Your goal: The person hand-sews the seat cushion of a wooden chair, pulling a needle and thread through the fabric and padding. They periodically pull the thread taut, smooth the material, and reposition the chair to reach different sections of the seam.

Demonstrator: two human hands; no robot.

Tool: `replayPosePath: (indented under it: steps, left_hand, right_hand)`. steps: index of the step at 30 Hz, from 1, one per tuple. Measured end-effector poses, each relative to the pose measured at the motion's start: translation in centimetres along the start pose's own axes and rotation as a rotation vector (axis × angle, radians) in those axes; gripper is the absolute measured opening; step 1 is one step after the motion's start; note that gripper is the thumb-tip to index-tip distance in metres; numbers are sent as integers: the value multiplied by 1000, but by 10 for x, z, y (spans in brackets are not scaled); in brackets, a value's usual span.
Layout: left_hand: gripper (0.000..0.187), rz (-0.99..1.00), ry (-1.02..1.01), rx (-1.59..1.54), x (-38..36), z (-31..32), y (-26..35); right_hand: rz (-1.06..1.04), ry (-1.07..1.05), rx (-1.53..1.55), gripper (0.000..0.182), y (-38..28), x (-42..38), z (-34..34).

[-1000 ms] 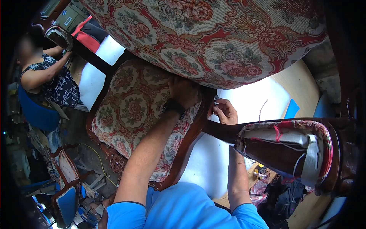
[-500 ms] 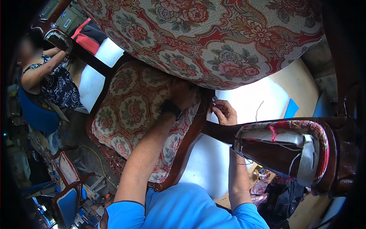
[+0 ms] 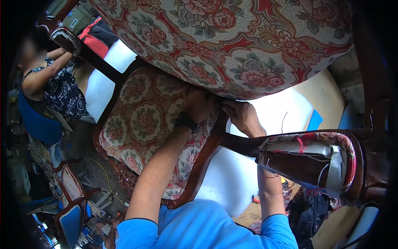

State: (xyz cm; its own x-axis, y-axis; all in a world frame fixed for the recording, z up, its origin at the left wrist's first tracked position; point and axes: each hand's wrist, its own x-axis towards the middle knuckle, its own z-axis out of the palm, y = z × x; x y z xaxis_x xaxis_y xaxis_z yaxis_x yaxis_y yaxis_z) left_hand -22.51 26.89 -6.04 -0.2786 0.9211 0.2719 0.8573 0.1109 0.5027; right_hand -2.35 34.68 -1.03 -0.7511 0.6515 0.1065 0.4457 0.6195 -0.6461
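A chair with floral fabric lies before me, its large padded part (image 3: pixel 257 45) overhanging a smaller floral panel (image 3: pixel 145 118) in a dark wooden frame (image 3: pixel 202 162). My left hand (image 3: pixel 200 103) rests at the panel's upper right corner, under the overhang, its fingers in shadow. Beside it, my right hand (image 3: pixel 242 116) reaches over the frame's edge from the right, fingers bent close to the left hand. What either hand holds, if anything, is hidden. A wooden armrest (image 3: pixel 306 159) with exposed padding and loose threads crosses over my right forearm.
A person (image 3: pixel 54 83) sits at the far left with arms raised near a wooden chair part. White padding (image 3: pixel 226 180) lies below the frame. Another chair frame (image 3: pixel 71 186) stands lower left, near a yellow cord (image 3: pixel 103 170). A black bag (image 3: pixel 306 216) lies lower right.
My right hand has moved left and up, from beside the frame to its edge next to my left hand. My left hand has hardly moved.
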Motion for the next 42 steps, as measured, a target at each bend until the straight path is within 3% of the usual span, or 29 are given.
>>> replayPosePath:
  steps: [6, 10, 21, 31, 37, 40, 42]
  left_hand:
    - [26, -68, 58, -33, 1, 0, 6]
    - [26, -24, 78, 128, 3, -1, 13]
    - [26, -3, 83, 100, 3, 1, 10]
    - [29, -146, 25, -31, 5, -8, 17]
    - [29, -42, -125, 160, 2, -7, 11]
    - [30, -15, 42, 40, 0, 0, 5]
    - [25, 43, 15, 166, -1, 2, 0]
  right_hand:
    - [11, 10, -31, 21, -6, -1, 2]
    - [-84, 71, -80, 20, -9, 3, 6]
    - [-354, 91, -141, 15, -24, 13, -1]
    - [-322, 78, -169, 17, -6, 11, 7]
    - [-262, 134, -39, 22, -3, 3, 11]
    - [-244, 213, 51, 25, -9, 1, 12]
    - [-187, 231, 98, 25, -2, -4, 21]
